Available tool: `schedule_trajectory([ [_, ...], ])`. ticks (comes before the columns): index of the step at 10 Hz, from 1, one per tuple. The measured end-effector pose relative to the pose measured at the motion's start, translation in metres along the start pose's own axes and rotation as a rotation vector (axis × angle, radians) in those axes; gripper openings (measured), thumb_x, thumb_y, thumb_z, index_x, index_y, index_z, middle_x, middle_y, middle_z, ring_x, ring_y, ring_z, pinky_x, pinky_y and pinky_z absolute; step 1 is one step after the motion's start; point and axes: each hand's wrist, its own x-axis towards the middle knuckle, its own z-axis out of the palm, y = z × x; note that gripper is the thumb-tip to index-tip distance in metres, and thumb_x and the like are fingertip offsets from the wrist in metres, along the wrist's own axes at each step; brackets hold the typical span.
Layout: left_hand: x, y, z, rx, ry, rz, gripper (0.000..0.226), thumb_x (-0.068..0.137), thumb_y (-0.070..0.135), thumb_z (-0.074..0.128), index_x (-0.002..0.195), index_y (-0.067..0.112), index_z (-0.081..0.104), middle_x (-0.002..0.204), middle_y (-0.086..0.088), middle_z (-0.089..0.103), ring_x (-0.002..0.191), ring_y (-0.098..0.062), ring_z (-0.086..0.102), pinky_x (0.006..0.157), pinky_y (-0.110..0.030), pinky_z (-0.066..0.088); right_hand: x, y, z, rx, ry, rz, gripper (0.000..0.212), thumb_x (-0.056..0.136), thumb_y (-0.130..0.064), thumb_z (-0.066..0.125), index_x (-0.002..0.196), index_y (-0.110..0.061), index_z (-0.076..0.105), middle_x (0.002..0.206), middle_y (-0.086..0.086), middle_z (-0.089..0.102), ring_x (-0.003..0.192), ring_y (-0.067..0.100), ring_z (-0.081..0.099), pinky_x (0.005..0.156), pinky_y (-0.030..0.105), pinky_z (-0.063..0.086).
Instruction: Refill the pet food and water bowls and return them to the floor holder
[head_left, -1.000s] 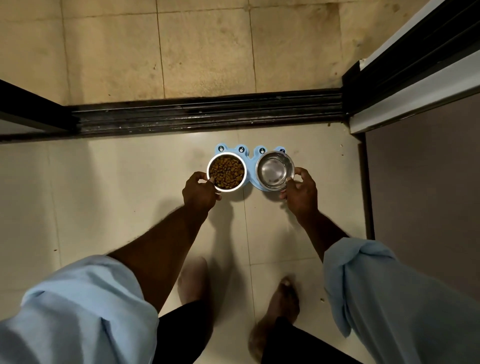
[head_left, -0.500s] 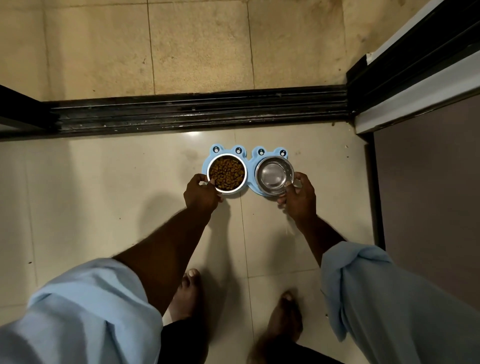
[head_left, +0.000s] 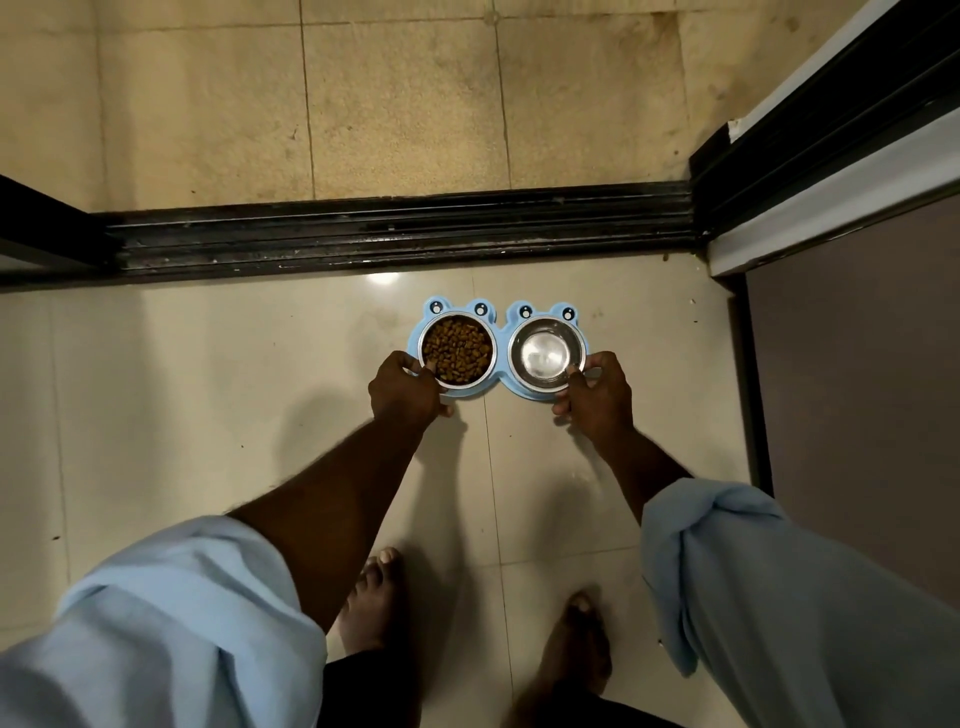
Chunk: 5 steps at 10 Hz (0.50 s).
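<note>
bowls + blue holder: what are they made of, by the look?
Food bowl and water bowl: likely stainless steel, polished; bright silver rims, and the water bowl's inside mirrors light. Holder: probably moulded plastic or silicone, matte pale blue with shaped frog eyes; which one cannot be told.

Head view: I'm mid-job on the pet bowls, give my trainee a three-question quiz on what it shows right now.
1. True or false: the left hand grips the rim of the bowl of brown kibble.
2. Multiple choice: where does the blue holder lie? A) on a table B) on the tiled floor just short of the dark door track C) beyond the track
3. Fill in: the right hand holds the near edge of the shiny ____ bowl.

Key: 1 true; 2 B; 3 steel. Whether the steel bowl has water in it cannot be told from this view.
</note>
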Motion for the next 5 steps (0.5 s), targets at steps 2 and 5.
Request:
schedule_trajectory([
  [2, 0.0013, 0.007, -0.0016, 0.073, -0.017, -0.076, 0.028, 0.095, 0.032, 0.068, 0.079, 0.018, 0.05, 0.089, -0.011, 0.078, 0.046, -0.031, 0.073, 0.069, -0.048, 0.066, -0.0045, -0.0017, 0.0, 0.032, 0.006, 0.093, 0.033, 0.096, -0.026, 0.076, 0.093, -0.023, 0.043, 0.071, 0.017, 0.068, 0.039, 0.025, 0.053, 0.051, 0.04, 0.048],
  [5, -0.0033, 0.0113, 0.001, 0.087, -0.036, -0.105, 0.018, 0.088, 0.022, 0.071, 0.087, 0.013, 0.056, 0.096, -0.016, 0.076, 0.047, -0.031, 0.074, 0.069, -0.051, 0.067, -0.0071, -0.0051, 0.0026, 0.146, -0.038, 0.18, 0.034, 0.096, -0.022, 0.073, 0.093, -0.029, 0.04, 0.073, 0.016, 0.064, 0.042, 0.023, 0.049, 0.061, 0.043, 0.042],
])
